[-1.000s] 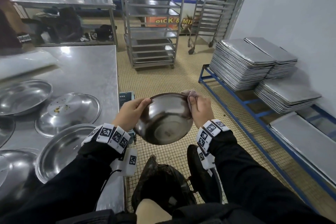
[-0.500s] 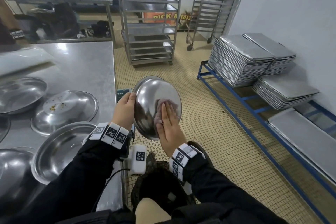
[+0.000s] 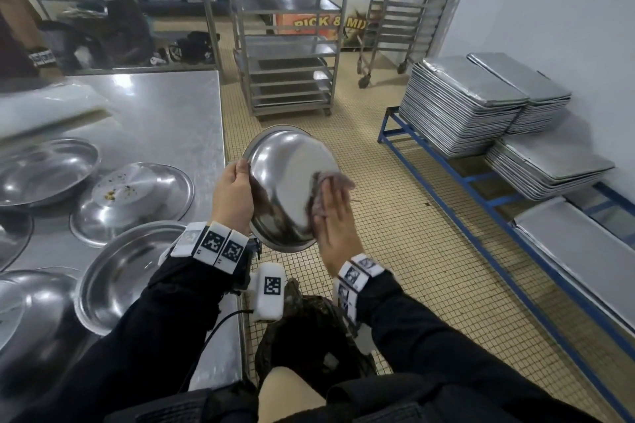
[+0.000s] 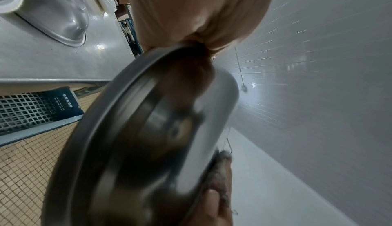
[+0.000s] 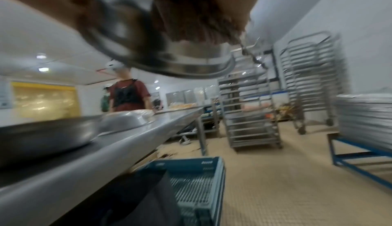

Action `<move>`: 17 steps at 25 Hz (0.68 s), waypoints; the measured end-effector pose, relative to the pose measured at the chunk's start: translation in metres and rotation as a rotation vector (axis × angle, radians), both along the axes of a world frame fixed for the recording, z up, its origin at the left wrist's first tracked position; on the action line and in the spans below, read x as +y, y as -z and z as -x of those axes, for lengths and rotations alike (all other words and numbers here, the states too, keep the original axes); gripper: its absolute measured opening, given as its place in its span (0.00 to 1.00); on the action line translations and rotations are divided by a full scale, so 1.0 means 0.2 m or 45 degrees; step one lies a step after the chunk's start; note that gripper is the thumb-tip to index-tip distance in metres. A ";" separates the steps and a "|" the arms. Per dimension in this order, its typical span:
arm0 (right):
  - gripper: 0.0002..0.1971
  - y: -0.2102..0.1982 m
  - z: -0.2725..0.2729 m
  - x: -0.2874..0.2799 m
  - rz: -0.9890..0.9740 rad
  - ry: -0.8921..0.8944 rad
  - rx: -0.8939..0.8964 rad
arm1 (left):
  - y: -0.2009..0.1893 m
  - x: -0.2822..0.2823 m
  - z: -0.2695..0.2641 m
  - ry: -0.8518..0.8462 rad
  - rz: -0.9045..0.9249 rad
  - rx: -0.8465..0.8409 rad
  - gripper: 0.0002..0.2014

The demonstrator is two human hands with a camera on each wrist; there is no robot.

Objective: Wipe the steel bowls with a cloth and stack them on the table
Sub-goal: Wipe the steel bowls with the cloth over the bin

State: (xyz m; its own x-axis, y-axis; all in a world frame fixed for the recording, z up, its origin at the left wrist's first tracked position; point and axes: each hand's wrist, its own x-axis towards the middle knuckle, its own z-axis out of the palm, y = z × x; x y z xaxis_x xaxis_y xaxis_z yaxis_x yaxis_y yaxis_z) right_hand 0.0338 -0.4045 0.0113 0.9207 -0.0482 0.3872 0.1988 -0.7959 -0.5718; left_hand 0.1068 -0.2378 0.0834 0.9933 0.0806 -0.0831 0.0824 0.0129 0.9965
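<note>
Left hand point(image 3: 233, 196) grips the rim of the steel bowl point(image 3: 288, 182), fingers curled over the edge, holding it tilted with the underside facing up, over the tiled floor point(image 3: 412, 251) just off the tabletop point(image 3: 154, 113) edge. Right hand point(image 3: 335, 220) is flat, fingers straight, pressing a purplish cloth point(image 3: 330, 182) against the bowl's outer right side. On the tabletop to the left sit more steel bowls point(image 3: 130, 196), one upside down with crumbs on it. Further out there's stacked baking trays point(image 3: 460, 103) on a blue rack and a tray trolley point(image 3: 288, 27).
</note>
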 end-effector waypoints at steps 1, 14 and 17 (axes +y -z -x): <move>0.30 0.02 0.01 0.06 0.103 -0.021 -0.009 | 0.00 0.00 0.00 -0.006 -0.018 -0.006 0.15; 0.27 -0.16 -0.07 -0.05 -0.479 0.178 0.109 | 0.01 0.05 0.03 -0.077 -0.081 0.003 0.16; 0.29 -0.02 0.04 0.08 -0.192 0.054 0.028 | 0.02 0.05 0.03 -0.123 -0.106 0.007 0.16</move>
